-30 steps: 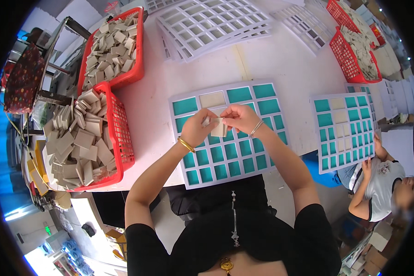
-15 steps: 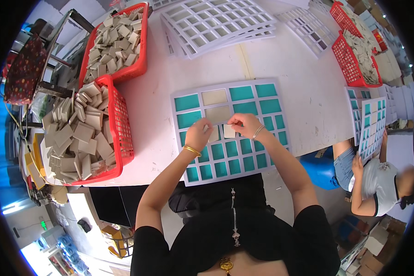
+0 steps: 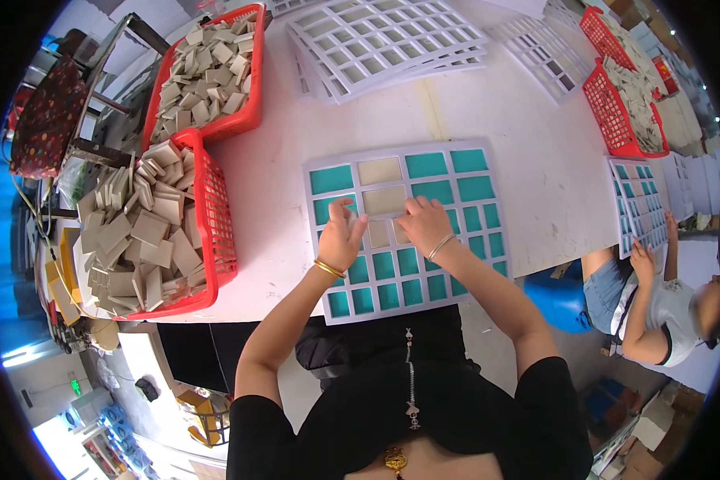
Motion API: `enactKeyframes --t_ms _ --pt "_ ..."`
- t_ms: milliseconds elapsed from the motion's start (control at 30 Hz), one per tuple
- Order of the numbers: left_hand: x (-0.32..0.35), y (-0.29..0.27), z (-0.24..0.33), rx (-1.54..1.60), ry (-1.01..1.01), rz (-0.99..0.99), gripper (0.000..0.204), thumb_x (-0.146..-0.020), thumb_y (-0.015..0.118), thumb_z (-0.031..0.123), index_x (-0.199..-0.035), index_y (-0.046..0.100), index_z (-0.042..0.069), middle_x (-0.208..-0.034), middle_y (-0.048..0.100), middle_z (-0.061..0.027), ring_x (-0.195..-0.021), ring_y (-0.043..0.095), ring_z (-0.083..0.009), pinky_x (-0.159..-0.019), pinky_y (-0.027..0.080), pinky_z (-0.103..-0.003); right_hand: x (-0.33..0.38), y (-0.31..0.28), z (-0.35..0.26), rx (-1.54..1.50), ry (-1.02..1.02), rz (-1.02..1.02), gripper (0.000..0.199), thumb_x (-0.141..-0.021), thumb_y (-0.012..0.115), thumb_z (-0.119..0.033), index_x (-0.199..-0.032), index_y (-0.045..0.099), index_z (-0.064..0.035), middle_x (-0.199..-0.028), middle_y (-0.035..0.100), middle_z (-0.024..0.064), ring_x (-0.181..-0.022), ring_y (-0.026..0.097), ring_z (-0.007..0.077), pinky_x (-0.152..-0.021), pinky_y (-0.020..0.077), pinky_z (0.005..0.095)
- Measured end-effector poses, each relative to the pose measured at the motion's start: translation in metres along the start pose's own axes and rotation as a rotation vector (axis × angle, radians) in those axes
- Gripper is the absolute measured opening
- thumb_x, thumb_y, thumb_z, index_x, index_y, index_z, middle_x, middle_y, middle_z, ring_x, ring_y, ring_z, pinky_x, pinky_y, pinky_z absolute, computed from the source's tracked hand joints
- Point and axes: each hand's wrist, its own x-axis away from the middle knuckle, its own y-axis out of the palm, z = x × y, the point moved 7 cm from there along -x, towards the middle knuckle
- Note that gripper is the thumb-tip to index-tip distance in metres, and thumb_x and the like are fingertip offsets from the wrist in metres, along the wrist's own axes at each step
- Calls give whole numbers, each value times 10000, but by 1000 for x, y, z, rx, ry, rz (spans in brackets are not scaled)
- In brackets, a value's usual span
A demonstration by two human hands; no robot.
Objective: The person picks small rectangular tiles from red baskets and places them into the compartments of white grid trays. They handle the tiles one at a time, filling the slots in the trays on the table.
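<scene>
My left hand (image 3: 341,240) & right hand (image 3: 424,226), fingers flat w/ nothing gripped, press small beige tiles (image 3: 380,233) into the grey grid tray (image 3: 404,226) at the bench's near edge; tiles prob stiff, light, chippable, so grab by edges.

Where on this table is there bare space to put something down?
Bare white table lies between the grid tray under both hands and the stack of empty grids, stretching right toward the far red basket. A narrow strip runs between tray and near red basket. The left edge is crowded with tile-filled baskets.
</scene>
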Motion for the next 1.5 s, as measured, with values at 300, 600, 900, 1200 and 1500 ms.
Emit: enactKeyframes --t_ms 300,600,900,1200,1500 --pt "-24 -14 -13 298 44 137 338 -925 564 190 -1133 389 -11 -845 552 -170 -610 509 -204 -609 445 -339 -4 27 -33 -205 -114 -248 85 -740 642 -74 -817 637 -110 -995 596 49 -890 595 246 -800 468 386" --pt "-45 9 33 513 -131 -665 572 -882 656 266 -1309 339 55 -926 546 -84 -565 521 -114 -515 435 -242 -42 -77 -30 -769 -172 371 215 -703 703 -23 -902 633 -60 -1005 595 75 -892 569 256 -764 479 353" --pt "-226 -174 9 -358 216 460 191 -848 577 132 -1033 620 115 -895 654 -126 -804 634 -325 -688 510 -411 -6 -78 40 -712 293 369 170 -854 613 -50 -1023 624 -41 -841 575 70 -709 540 150 -556 440 257" --pt "-290 -241 -116 -873 -146 20 398 -808 606 179 -1205 583 155 -1161 629 -149 -1100 584 -330 -932 463 -398 62 -29 39 -805 358 -141 145 -814 636 -85 -950 593 -58 -807 609 75 -722 609 219 -640 482 319" --pt "-213 -251 -18 -819 449 844 193 -831 653 198 -1008 659 120 -868 662 -99 -747 621 -246 -702 494 -382 49 -8 0 -746 79 -219 145 -844 575 -77 -975 637 -69 -920 624 97 -852 601 289 -721 489 381"
